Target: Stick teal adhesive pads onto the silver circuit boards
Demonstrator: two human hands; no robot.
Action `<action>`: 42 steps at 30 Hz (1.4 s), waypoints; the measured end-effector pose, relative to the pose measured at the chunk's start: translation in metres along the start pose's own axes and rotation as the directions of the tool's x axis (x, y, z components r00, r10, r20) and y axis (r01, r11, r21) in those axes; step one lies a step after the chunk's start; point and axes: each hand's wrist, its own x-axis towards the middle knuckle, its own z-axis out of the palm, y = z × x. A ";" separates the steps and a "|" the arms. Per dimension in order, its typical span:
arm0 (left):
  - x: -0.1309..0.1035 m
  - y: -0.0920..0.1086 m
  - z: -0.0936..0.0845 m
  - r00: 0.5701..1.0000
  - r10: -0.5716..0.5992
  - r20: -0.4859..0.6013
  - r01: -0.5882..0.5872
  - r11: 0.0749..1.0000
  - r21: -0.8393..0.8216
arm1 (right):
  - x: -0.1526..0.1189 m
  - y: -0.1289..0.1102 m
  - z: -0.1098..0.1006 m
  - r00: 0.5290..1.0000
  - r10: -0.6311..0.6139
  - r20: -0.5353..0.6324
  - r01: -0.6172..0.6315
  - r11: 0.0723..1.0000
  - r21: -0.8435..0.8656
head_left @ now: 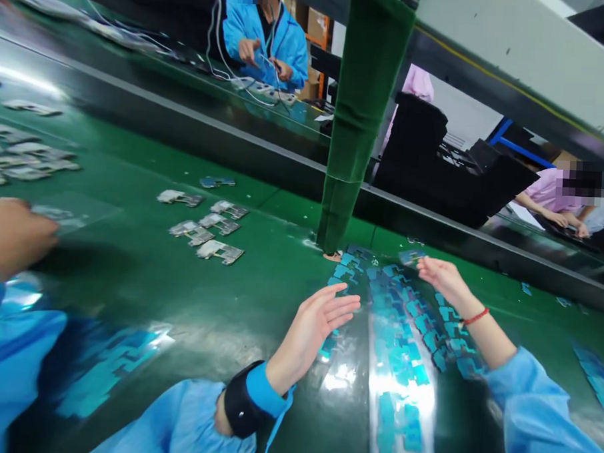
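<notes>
My left hand (320,321), with a blue-and-black wrist strap, is held out over the green table mat, fingers stretched and holding nothing. Just beyond its fingertips lies a column of small blue notched pieces that look like circuit boards (349,263). My right hand (444,279), wearing a red bracelet, pinches the edge of one blue circuit-board piece (411,257) near the back of the mat. Between my hands, a clear plastic sheet (379,363) carries rows of the same blue pieces. More blue pieces (451,320) lie in rows below my right hand.
A co-worker's blurred hand (16,234) reaches in from the left. Several silvery boards (221,251) lie at mid-left, with a larger group (29,161) further left. A green-wrapped post (354,122) rises behind my hands. Across the bench, a person in blue (290,46) works.
</notes>
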 end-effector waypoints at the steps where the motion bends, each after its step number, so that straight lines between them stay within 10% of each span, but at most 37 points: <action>1: 0.001 0.002 -0.001 1.000 0.019 -0.020 -0.019 1.000 0.009 | 0.014 0.001 -0.018 0.997 0.021 -0.080 -0.025 0.999 -0.047; 9: 0.007 0.016 -0.004 0.988 0.106 -0.110 -0.102 0.994 0.043 | 0.047 0.032 -0.118 0.905 0.066 -0.420 -0.289 0.820 -0.494; 16: 0.009 0.017 -0.007 0.984 0.127 -0.122 -0.117 0.990 0.083 | 0.095 0.047 -0.079 0.964 -0.229 -0.137 0.033 0.612 -0.790; 24: 0.018 0.012 -0.013 0.988 0.088 -0.131 -0.068 0.987 0.145 | 0.158 0.035 -0.063 0.892 -0.436 0.118 0.312 0.407 -0.858; 34: 0.018 0.010 -0.011 0.989 0.084 -0.118 -0.061 0.980 0.191 | 0.117 0.033 -0.060 0.812 -0.553 0.189 0.432 0.351 -0.831; 42: 0.015 0.011 -0.010 0.990 0.093 -0.111 -0.065 0.971 0.229 | -0.014 0.055 -0.007 0.847 -0.464 0.258 0.471 0.431 -0.769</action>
